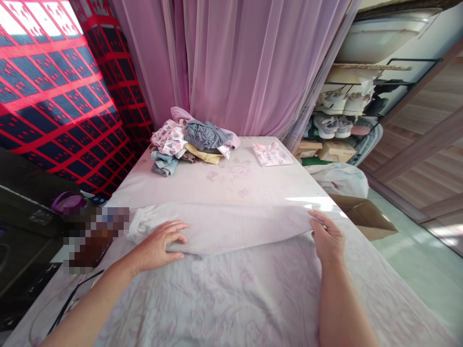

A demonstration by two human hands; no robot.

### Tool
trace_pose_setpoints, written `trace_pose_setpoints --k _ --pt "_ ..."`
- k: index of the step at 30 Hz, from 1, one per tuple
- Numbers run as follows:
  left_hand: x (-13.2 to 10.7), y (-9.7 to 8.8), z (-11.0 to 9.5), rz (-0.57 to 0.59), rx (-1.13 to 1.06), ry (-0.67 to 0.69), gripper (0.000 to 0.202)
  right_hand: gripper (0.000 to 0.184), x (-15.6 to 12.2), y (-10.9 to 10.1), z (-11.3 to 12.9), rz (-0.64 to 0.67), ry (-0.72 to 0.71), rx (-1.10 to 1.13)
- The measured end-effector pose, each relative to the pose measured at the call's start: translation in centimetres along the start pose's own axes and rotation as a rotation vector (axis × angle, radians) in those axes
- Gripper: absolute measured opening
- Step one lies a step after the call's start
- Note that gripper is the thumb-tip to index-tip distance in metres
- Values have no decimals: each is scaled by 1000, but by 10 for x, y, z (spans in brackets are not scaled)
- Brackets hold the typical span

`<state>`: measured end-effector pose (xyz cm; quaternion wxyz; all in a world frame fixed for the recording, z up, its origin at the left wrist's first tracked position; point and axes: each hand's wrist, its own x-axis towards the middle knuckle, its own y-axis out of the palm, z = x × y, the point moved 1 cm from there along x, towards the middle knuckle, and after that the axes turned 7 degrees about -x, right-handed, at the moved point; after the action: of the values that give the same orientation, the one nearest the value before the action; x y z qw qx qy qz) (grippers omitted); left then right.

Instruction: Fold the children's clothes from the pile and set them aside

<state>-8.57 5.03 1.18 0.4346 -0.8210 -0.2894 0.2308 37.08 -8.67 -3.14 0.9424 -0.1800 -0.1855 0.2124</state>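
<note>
A pale ribbed garment (231, 226) lies stretched across the bed (253, 183), folded lengthwise. My left hand (159, 243) rests flat on its left part, fingers spread. My right hand (327, 236) is at its right end, fingers curled over the cloth's edge and holding it. Beneath the garment is a sheet with a faint floral print (224, 294).
A heap of mixed clothes (191, 140) sits at the far end of the bed, with one folded pink-print piece (272, 154) to its right. A cardboard box (365, 217) and a white bag (340, 178) are on the floor at right, beside a shoe rack (347, 111). Curtains hang behind.
</note>
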Motion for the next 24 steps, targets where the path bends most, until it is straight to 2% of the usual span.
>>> trace_pose_setpoints --k 2,4,6,8,10,14,16,20,24 --pt "-8 -1 3 -22 69 -6 24 35 -1 1 3 -22 185 200" --pt "-14 0 4 -47 148 8 26 31 -1 2 4 -11 269 391" --pt "-19 2 5 -79 233 52 27 30 1 2 2 103 252 526" --pt "-24 4 6 -125 316 99 32 36 3 1 -3 236 185 561" --pt "-29 6 9 -169 384 120 42 41 4 0 -7 254 104 465" --pt "-37 7 20 -263 455 84 50 39 3 -1 -6 78 -70 -68" --pt "-39 6 29 -338 468 70 50 38 1 -1 -1 32 -134 -256" --pt "-39 0 43 -534 470 107 42 37 -1 -2 9 -69 -219 -350" --pt "-35 -15 48 -701 398 113 32 29 -5 -5 18 -144 -276 -285"
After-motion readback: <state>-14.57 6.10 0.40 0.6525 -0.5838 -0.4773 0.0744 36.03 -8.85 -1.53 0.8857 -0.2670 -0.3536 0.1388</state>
